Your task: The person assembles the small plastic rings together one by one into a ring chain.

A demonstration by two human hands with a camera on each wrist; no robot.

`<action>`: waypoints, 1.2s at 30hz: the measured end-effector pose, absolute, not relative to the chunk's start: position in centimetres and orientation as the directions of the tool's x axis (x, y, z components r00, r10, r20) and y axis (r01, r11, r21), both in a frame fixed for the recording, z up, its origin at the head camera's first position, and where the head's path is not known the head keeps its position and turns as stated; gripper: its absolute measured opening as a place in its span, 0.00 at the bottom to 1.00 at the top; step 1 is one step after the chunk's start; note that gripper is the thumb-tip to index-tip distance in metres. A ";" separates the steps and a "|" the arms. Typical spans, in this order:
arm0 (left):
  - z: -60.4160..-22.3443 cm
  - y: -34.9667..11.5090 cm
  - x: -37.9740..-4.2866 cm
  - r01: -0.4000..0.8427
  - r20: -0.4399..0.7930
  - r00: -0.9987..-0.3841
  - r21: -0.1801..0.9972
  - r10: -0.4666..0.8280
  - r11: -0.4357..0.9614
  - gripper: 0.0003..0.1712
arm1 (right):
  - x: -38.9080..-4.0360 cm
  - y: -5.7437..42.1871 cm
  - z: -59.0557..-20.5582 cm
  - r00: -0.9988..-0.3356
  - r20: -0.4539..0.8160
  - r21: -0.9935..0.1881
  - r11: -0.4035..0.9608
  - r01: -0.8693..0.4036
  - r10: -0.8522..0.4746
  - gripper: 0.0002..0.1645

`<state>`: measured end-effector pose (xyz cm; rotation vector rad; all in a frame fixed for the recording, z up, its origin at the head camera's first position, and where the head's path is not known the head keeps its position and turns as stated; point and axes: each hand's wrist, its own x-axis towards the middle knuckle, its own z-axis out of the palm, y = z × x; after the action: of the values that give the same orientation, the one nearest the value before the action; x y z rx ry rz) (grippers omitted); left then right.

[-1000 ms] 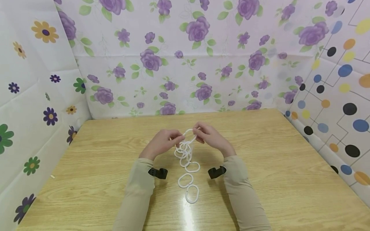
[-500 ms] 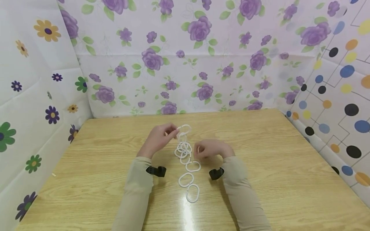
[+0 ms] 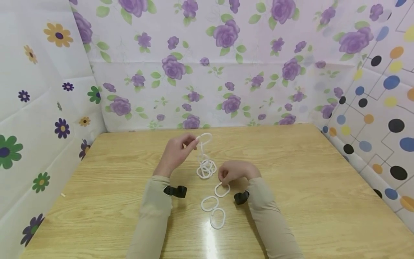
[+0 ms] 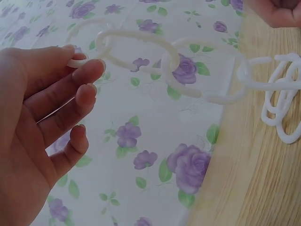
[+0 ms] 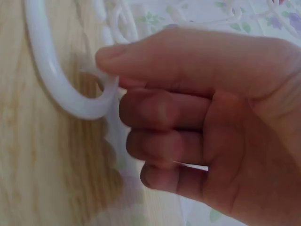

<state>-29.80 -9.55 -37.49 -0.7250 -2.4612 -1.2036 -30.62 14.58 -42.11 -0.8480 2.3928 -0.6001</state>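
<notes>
My left hand (image 3: 176, 153) pinches the end link of a white plastic chain (image 4: 136, 49) between thumb and fingertips, raised above the table. Several oval links hang from it, and the lower ones lie heaped in a pile (image 3: 206, 169) on the wood. Between thumb and index finger, my right hand (image 3: 235, 171) pinches one separate oval link (image 5: 51, 70) by its end, near the tabletop. Nearer the front edge lie two more loose links, an upper link (image 3: 209, 203) and a lower link (image 3: 218, 218), which touch or nearly touch.
The wooden table (image 3: 307, 187) is bounded by a flowered cloth (image 3: 207, 90) at the back and patterned cloths at both sides. A small white scrap (image 3: 63, 195) lies near the left edge. Each wrist wears a black strap (image 3: 175, 191).
My left hand has moved left and up, drawing the chain out of the pile. My right hand let go of the chain's upper link, came down, and took hold of a loose link.
</notes>
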 end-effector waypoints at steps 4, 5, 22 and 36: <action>-37.7 -9.7 -29.8 0.562 0.461 -0.827 0.643 0.324 0.521 0.11 | -30.7 15.0 -42.1 -0.647 -0.252 -0.586 0.646 -0.490 -0.719 0.03; -37.8 -9.7 -29.8 0.560 0.456 -0.828 0.643 0.328 0.523 0.11 | -30.7 15.1 -42.0 -0.648 -0.230 -0.592 0.632 -0.500 -0.727 0.03; -37.6 -9.7 -30.0 0.563 0.444 -0.826 0.632 0.348 0.532 0.10 | -31.1 16.0 -40.9 -0.732 -0.044 -0.692 0.550 -0.468 -0.680 0.02; -37.6 -9.4 -29.9 0.556 0.397 -0.831 0.638 0.390 0.533 0.09 | -30.7 16.4 -39.3 -0.846 0.259 -0.696 0.516 -0.498 -0.467 0.07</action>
<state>-29.92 -9.45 -37.56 -0.8025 -2.5647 -1.1778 -30.67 16.35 -39.25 -0.8819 2.7689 -1.2920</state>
